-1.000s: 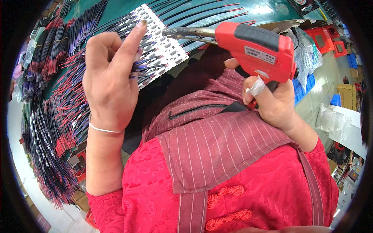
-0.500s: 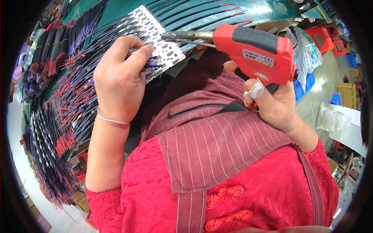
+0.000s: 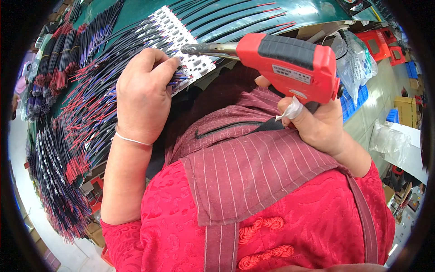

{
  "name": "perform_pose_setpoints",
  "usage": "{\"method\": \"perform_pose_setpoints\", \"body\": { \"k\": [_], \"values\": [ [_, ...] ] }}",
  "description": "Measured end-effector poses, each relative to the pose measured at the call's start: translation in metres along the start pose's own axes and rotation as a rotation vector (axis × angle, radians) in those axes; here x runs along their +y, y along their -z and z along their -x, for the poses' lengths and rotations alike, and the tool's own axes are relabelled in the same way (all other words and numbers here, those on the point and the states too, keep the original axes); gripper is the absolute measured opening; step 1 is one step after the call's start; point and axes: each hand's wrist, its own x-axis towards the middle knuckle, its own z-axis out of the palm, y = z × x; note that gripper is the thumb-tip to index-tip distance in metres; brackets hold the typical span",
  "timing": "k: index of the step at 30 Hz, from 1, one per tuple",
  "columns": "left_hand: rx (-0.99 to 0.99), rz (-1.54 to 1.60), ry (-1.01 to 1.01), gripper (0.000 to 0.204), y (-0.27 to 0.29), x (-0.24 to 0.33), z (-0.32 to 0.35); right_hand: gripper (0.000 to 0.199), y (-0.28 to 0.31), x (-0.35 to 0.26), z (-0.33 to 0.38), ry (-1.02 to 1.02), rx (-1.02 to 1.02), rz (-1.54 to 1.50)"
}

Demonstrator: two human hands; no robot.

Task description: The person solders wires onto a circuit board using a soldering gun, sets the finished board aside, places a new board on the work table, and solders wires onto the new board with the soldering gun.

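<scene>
My right hand (image 3: 317, 124), with white tape round the thumb, grips a red and black soldering gun (image 3: 290, 65). Its metal tip reaches left over a white panel of small circuit boards (image 3: 174, 34), close to my left fingertips. Beside the panel's near end, my left hand (image 3: 144, 93) has thumb and forefinger pinched together; what lies between them is hidden. Black wires with red and blue ends (image 3: 93, 97) run out from under this hand toward the left. More black wires (image 3: 235, 20) extend from the panel's far side.
Bundles of wires (image 3: 56, 56) lie on the green tabletop (image 3: 312, 13) at far left, and another bunch (image 3: 61, 190) hangs lower down. On the right are a clear plastic bag (image 3: 358, 63), red plastic frames (image 3: 376, 45), a blue crate (image 3: 355, 104) and a cardboard box (image 3: 405, 111).
The soldering gun has shifted left and slightly down, its tip now nearer my left fingertips. My left hand has moved slightly right and down, still pinched.
</scene>
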Motion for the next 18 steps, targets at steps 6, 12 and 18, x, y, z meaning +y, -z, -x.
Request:
{"method": "perform_pose_setpoints", "body": {
  "k": [6,12,18],
  "values": [
    [0.000,0.002,-0.005,0.024,-0.0029,0.0000,-0.0010,0.027,-0.0012,0.0030,0.0000,-0.003,0.041,0.049],
    [-0.011,-0.028,-0.008,0.019,-0.0024,0.0030,-0.0005,0.026,-0.0013,0.0073,0.0022,-0.068,0.029,0.030],
    [0.005,-0.032,-0.026,0.017,-0.0043,0.0008,0.0002,0.022,-0.0067,0.0034,-0.0046,-0.036,0.074,0.010]
  ]
}}
